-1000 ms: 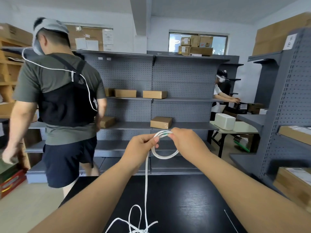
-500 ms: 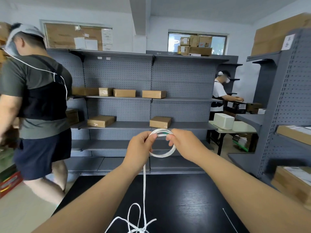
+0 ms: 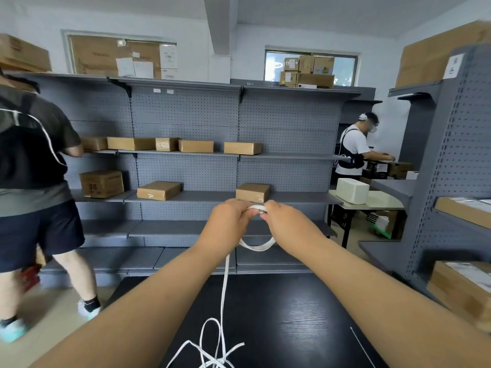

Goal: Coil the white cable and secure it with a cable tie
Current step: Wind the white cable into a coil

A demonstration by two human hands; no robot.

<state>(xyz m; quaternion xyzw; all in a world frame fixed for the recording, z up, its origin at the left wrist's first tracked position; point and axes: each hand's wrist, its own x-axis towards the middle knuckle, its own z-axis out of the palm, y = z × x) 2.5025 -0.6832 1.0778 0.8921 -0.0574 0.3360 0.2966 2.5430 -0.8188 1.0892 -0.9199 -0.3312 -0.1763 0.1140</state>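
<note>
I hold a small coil of white cable (image 3: 257, 246) up in front of me, above the black table (image 3: 292, 322). My left hand (image 3: 229, 224) grips the left side of the coil and my right hand (image 3: 288, 225) pinches the top of it, fingertips meeting at the loop's upper edge. The coil's lower arc hangs between my wrists. A single strand drops from my left hand to a loose tangle of cable (image 3: 212, 351) on the table's near edge. A thin white strip (image 3: 359, 346), perhaps the cable tie, lies on the table at the right.
Grey pegboard shelving (image 3: 186, 155) with cardboard boxes stands behind the table. A person (image 3: 34, 181) walks at the left edge, close to the table's corner. Another person (image 3: 354, 152) works at a far bench on the right. A second shelf unit (image 3: 451, 181) flanks the right side.
My hands have drawn closer together at the top of the coil, and the loop now sags lower between them. The person at the left has walked further left.
</note>
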